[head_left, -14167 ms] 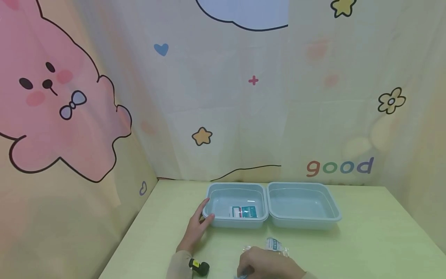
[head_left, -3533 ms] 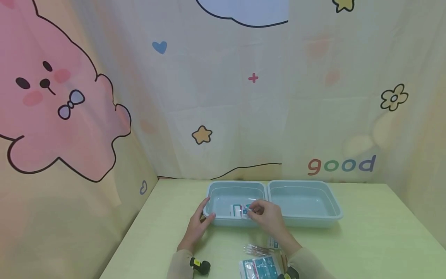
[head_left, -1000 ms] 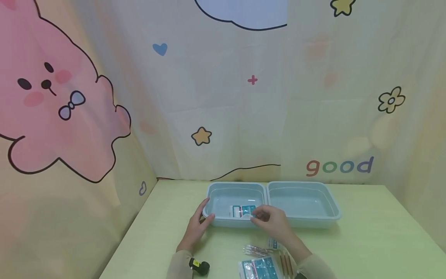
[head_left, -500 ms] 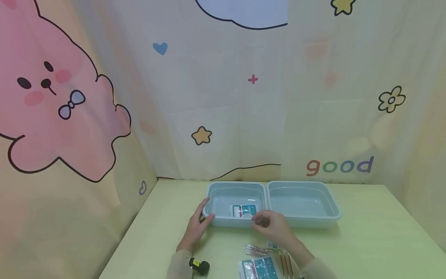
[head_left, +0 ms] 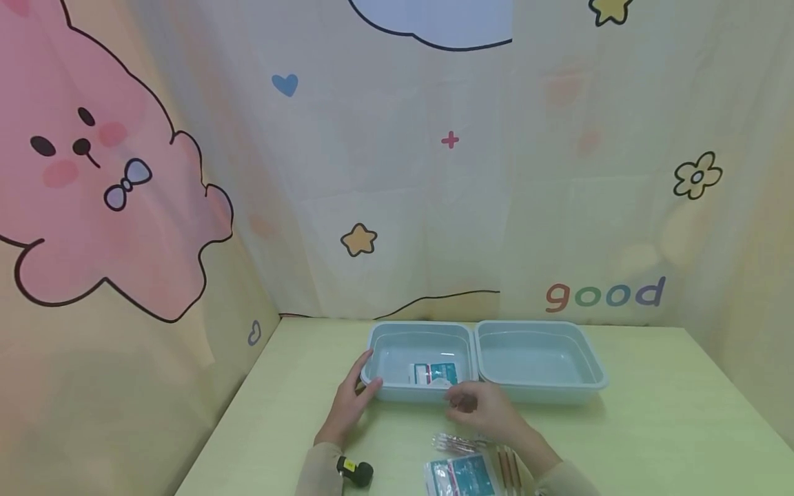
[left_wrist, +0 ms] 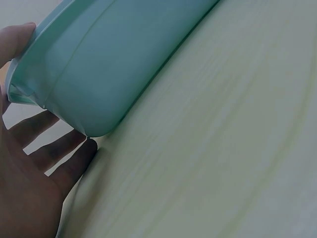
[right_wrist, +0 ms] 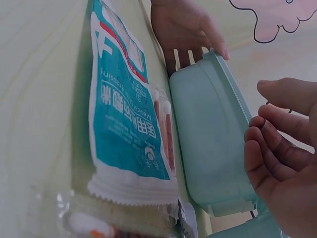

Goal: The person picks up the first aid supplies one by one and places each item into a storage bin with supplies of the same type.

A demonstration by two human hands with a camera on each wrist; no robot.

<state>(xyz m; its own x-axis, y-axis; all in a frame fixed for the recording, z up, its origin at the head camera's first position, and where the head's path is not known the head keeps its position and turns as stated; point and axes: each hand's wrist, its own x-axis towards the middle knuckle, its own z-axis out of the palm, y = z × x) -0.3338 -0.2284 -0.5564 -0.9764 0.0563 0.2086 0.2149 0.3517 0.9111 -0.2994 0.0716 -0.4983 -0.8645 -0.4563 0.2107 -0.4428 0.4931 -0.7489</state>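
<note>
My left hand (head_left: 347, 408) grips the front left corner of the smaller light blue plastic tray (head_left: 412, 394). In the left wrist view its thumb lies over the rim and the fingers touch the side wall. Inside that tray lie a teal-and-white dressing packet (head_left: 428, 373) and a small white piece (head_left: 441, 381), too small to make out. Just before the tray's front wall, my right hand (head_left: 490, 412) hovers with loosely curled fingers. The right wrist view shows nothing between its fingers and thumb.
On the table nearer the person lie a larger teal medical dressing packet (head_left: 462, 475), a clear packet of swabs (head_left: 455, 444) and brown sticks (head_left: 510, 470). A wider light blue tray (head_left: 540, 396) adjoins on the right. A printed curtain (head_left: 397, 172) stands behind.
My right hand has drawn back from above the smaller tray to in front of its wall. The small white piece by its fingertips now lies in the tray. My left hand stays put.
</note>
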